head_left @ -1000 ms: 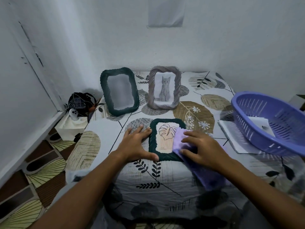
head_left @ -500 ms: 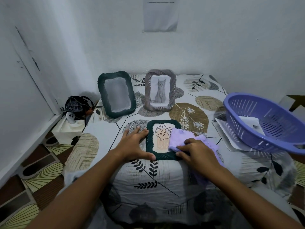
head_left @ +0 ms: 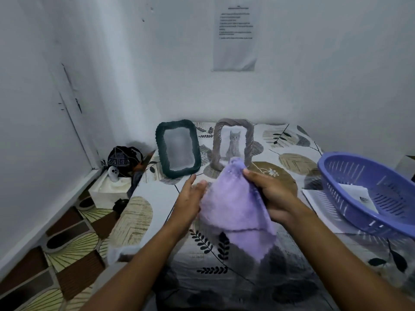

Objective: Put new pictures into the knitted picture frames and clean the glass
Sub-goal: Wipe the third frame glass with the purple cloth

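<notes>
My right hand (head_left: 275, 195) grips a fluffy purple cloth (head_left: 233, 209) and holds it up over the middle of the table, thumb on its top edge. My left hand (head_left: 188, 198) is beside the cloth with straight fingers touching its left edge. The hanging cloth hides the small green frame with the leaf picture. Behind the hands stand a dark green knitted frame (head_left: 160, 153) with blank-looking glass and a grey knitted frame (head_left: 250, 135) holding a cat picture.
A purple plastic basket (head_left: 336, 194) with a paper (head_left: 357, 196) inside sits on a white sheet at the table's right. A white box (head_left: 107, 191) and a dark bag (head_left: 122, 157) lie in the left corner by the wall. A leaf-print cloth (head_left: 143, 212) covers the table.
Both hands have left the small leaf-picture frame. The right hand lifted the purple cloth off the table, and the left hand came up beside it. The camera tilted up.
</notes>
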`<state>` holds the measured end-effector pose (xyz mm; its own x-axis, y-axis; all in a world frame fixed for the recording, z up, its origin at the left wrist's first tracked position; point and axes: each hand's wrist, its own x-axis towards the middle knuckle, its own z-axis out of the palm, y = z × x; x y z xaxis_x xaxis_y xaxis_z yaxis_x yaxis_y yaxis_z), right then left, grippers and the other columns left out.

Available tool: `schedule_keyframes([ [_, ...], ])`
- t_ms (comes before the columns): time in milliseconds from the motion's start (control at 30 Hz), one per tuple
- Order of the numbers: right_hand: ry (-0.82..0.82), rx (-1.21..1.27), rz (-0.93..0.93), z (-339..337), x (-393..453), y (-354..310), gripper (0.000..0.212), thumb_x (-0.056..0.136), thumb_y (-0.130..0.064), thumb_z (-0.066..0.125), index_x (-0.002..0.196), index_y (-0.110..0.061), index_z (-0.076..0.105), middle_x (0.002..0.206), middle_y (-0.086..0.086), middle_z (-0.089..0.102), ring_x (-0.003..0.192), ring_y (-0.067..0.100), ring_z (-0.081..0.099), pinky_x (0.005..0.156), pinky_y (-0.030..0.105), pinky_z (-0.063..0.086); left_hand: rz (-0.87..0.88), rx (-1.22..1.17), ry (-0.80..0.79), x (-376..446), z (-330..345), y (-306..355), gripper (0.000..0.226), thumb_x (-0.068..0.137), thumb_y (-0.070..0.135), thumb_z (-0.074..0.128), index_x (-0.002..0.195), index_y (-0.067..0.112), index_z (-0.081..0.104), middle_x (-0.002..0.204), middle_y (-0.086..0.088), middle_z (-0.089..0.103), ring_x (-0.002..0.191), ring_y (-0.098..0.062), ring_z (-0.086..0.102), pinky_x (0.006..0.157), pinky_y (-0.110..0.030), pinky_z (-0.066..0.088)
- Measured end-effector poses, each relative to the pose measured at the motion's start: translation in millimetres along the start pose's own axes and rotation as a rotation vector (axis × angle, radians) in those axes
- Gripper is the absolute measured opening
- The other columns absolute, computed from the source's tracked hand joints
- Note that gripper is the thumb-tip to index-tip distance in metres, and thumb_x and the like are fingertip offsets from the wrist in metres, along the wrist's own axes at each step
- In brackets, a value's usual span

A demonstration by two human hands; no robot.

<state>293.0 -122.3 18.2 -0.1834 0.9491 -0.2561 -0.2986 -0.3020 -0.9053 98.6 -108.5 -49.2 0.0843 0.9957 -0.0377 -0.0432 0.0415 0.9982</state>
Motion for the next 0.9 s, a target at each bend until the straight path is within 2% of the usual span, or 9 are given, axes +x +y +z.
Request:
schedule_keyframes([
  [67,-0.06,0.109,0.034,15,8,4,0.033,0.085,-0.018,0.064,0.113,-0.001,0.066,0.104,0.014,0.07,0.095,0.027,0.065,0.087,0.034,0.051,-0.178,-0.278,-0.041,-2,-12,2,0.065,0.082,0.066,0.055,0.129,0.021,0.057,0.128,-0.006,0.062,0.109,-0.019,0.063,0.089,-0.041,0.052],
  [133,-0.092,0.208,0.049,32,17,9,0.026,0.089,-0.018,0.06,0.109,-0.003,0.066,0.099,0.011,0.071,0.093,0.024,0.065,0.086,0.033,0.051,-0.301,-0.525,-0.099,-9,-26,7,0.049,0.091,0.054,0.047,0.106,0.015,0.074,0.108,-0.009,0.071,0.093,-0.021,0.069,0.077,-0.033,0.055],
  [267,-0.098,0.38,0.09,57,45,27,0.045,0.087,-0.02,0.063,0.127,-0.002,0.058,0.12,0.015,0.065,0.115,0.026,0.06,0.101,0.038,0.044,-0.304,-0.733,-0.095,-14,-61,6,0.057,0.085,0.047,0.056,0.121,0.003,0.063,0.114,-0.017,0.063,0.092,-0.027,0.063,0.076,-0.035,0.052],
  [400,-0.089,0.456,0.118,78,69,46,0.043,0.092,-0.02,0.056,0.13,0.001,0.054,0.119,0.017,0.064,0.105,0.026,0.063,0.089,0.037,0.049,-0.265,-0.628,-0.024,-7,-91,18,0.029,0.076,0.027,0.065,0.09,0.004,0.076,0.091,-0.014,0.07,0.076,-0.023,0.065,0.068,-0.033,0.054],
  [467,-0.094,0.456,0.13,87,79,52,0.04,0.094,-0.017,0.053,0.129,0.0,0.053,0.11,0.017,0.068,0.097,0.026,0.066,0.084,0.039,0.051,-0.265,-0.581,0.047,-1,-106,26,0.029,0.076,0.014,0.063,0.102,0.003,0.07,0.099,-0.016,0.069,0.082,-0.024,0.066,0.07,-0.033,0.057],
  [533,-0.116,0.444,0.131,93,87,58,0.041,0.091,-0.011,0.052,0.131,-0.001,0.05,0.116,0.02,0.064,0.106,0.03,0.062,0.092,0.043,0.048,-0.267,-0.537,0.102,11,-124,29,0.038,0.08,0.004,0.059,0.118,0.006,0.058,0.113,-0.017,0.064,0.093,-0.026,0.062,0.072,-0.034,0.057],
  [600,-0.15,0.434,0.134,96,93,64,0.036,0.091,-0.001,0.047,0.127,-0.001,0.052,0.122,0.021,0.06,0.112,0.033,0.056,0.1,0.045,0.043,-0.269,-0.449,0.112,20,-136,30,0.036,0.087,-0.005,0.052,0.121,0.006,0.053,0.114,-0.018,0.062,0.095,-0.028,0.061,0.072,-0.035,0.057],
  [733,-0.085,0.17,0.152,100,99,78,0.033,0.094,0.008,0.042,0.118,-0.009,0.056,0.097,0.013,0.064,0.081,0.024,0.06,0.071,0.039,0.053,-0.321,-0.227,0.169,37,-152,22,0.04,0.087,-0.013,0.049,0.124,0.003,0.051,0.111,-0.024,0.061,0.089,-0.033,0.061,0.069,-0.039,0.057],
  [900,0.011,-0.144,0.222,94,104,84,0.021,0.091,0.006,0.046,0.098,-0.006,0.061,0.082,0.012,0.063,0.07,0.023,0.059,0.066,0.038,0.054,-0.44,-0.055,0.192,45,-155,5,0.031,0.089,-0.001,0.055,0.12,0.005,0.056,0.11,-0.023,0.06,0.079,-0.032,0.061,0.06,-0.04,0.056],
])
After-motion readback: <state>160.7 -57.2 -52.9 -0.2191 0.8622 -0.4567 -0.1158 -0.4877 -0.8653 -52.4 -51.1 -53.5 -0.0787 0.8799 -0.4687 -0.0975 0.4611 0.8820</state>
